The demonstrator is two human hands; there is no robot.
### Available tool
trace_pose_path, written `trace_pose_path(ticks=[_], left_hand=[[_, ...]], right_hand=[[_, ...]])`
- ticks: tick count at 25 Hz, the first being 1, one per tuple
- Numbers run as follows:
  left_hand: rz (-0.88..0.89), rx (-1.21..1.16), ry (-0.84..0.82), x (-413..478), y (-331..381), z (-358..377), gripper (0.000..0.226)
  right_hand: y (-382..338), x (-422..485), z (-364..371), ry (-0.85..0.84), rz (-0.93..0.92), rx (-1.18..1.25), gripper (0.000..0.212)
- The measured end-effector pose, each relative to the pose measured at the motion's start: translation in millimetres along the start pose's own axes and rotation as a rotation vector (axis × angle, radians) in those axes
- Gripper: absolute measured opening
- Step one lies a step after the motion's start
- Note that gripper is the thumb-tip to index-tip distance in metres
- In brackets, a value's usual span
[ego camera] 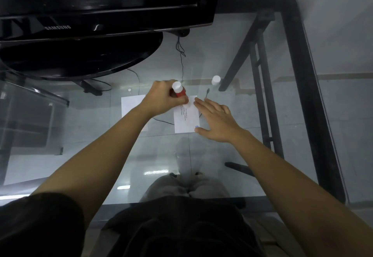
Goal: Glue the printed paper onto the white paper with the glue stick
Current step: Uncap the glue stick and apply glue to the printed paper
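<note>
Two bare hands at work over the glass table [232, 59]: left hand [161, 99] clenched around red-and-white glue stick [178, 90] atop small printed paper [185, 118], right hand [217, 121] spread flat pinning its right edge, plain white paper [131, 104] just left.

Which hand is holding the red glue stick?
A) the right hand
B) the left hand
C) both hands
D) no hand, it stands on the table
B: the left hand grips the red glue stick over the printed paper, while the right hand lies flat and open beside that paper.
</note>
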State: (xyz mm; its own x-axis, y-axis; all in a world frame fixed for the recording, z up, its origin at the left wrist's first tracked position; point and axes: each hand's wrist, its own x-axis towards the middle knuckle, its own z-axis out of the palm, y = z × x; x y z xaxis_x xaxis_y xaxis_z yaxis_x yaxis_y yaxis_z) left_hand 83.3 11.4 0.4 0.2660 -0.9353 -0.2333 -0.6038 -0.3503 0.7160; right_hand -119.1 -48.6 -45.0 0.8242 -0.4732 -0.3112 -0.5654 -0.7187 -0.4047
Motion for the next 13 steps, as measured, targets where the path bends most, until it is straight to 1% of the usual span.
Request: trace_pose_path(ticks=[2,4,6,9,13], left_hand=[[-0.013,-0.009,0.062,6,3,-3,0.021],[-0.041,-0.076,0.071,-1,4,-3,0.018],[-0.031,-0.109,0.033,-19,3,4,0.017],[0.039,-0.054,-0.057,-45,1,16,0.016],[0.057,0.01,-0.088,-37,2,19,0.019]], right_hand=[[0,0,0,0.003,0.003,0.015,0.081],[2,0,-1,0.002,0.015,0.045,0.085],[4,0,-1,-0.001,0.016,0.049,0.088],[3,-1,1,-0.005,0.016,0.031,0.088],[0,-2,3,-0.006,0.034,0.042,0.086]])
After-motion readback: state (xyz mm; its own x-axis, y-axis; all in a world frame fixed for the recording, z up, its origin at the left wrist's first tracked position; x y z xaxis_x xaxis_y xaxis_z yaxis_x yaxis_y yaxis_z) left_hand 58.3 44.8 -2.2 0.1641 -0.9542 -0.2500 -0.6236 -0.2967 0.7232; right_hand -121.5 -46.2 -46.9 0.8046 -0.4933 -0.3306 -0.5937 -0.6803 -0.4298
